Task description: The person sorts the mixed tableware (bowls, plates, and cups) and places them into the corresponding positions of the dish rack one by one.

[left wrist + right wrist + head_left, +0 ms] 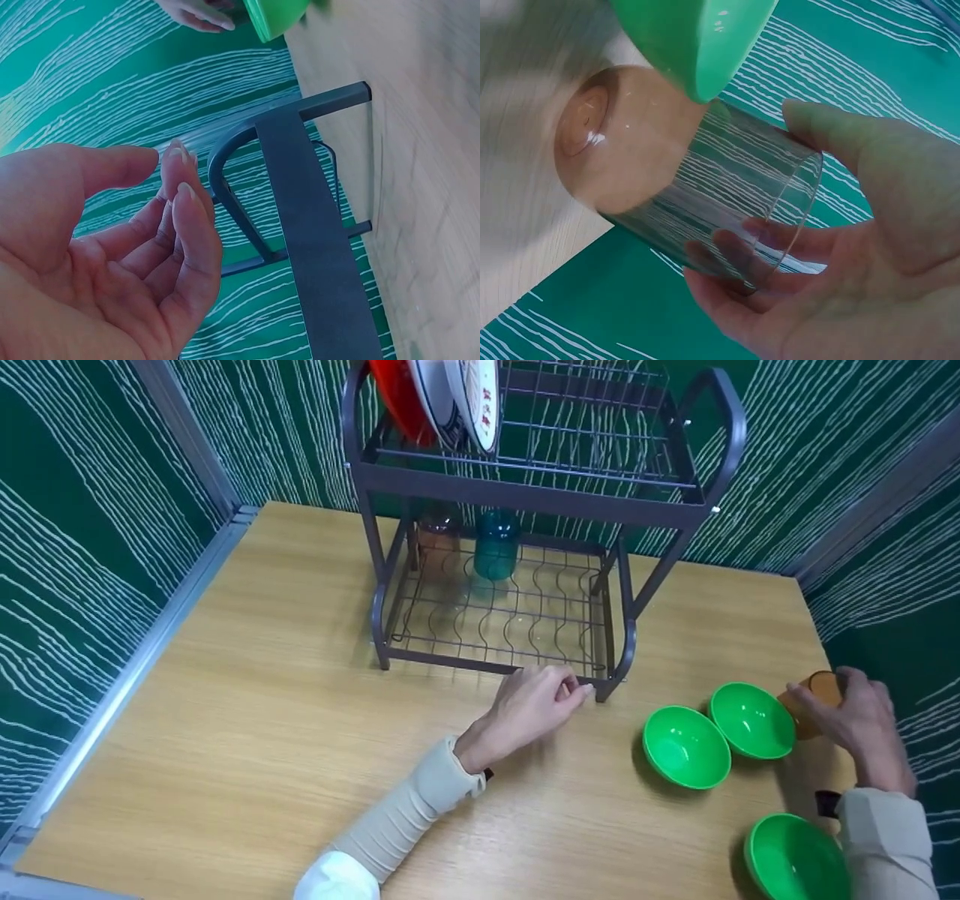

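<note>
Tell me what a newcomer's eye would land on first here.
Probably the three bright green bowls on the right side of the table. Next, the dark two-tier rack towards the back, with plates standing on edge at the left of its upper tier. The amber glass beside one bowl, in the grip of the right hand, likely comes third.

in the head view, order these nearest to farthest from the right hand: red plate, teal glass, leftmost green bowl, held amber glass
1. Amber glass: in the right hand
2. Leftmost green bowl: left of it
3. Teal glass: rack's lower tier
4. Red plate: upper tier, left
</note>
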Demonstrator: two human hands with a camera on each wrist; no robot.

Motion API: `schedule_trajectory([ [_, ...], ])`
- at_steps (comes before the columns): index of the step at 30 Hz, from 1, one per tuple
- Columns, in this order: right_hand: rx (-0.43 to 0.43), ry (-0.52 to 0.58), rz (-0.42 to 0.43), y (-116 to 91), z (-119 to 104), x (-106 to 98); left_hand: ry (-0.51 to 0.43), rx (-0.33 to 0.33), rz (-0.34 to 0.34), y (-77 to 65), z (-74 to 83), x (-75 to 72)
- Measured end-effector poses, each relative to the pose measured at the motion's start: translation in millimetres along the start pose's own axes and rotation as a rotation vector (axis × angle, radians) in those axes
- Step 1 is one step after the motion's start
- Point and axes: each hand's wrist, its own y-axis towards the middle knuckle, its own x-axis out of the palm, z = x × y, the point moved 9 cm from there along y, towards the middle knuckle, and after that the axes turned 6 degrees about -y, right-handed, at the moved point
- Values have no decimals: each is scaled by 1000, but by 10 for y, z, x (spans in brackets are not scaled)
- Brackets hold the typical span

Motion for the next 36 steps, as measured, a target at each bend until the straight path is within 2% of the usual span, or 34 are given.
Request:
schedule_trajectory([
  [5,-10,-34,84,-21,-55,-58,51,26,21,6,19,-25],
  [8,-7,-38,117,-60,-115,-116,50,22,15,7,10,-26],
  [15,-32,-46,251,-188,-370,-300,48,19,16,16,-12,-42],
  [18,-60,-42,282,-239,-484,-354,51,23,19,13,-6,-58],
  [28,-204,7,348,-525,-936,-413,28,15,13,24,3,-49],
  [36,-379,59,380,-806,-1365,-344,33,34,38,24,19,-72],
])
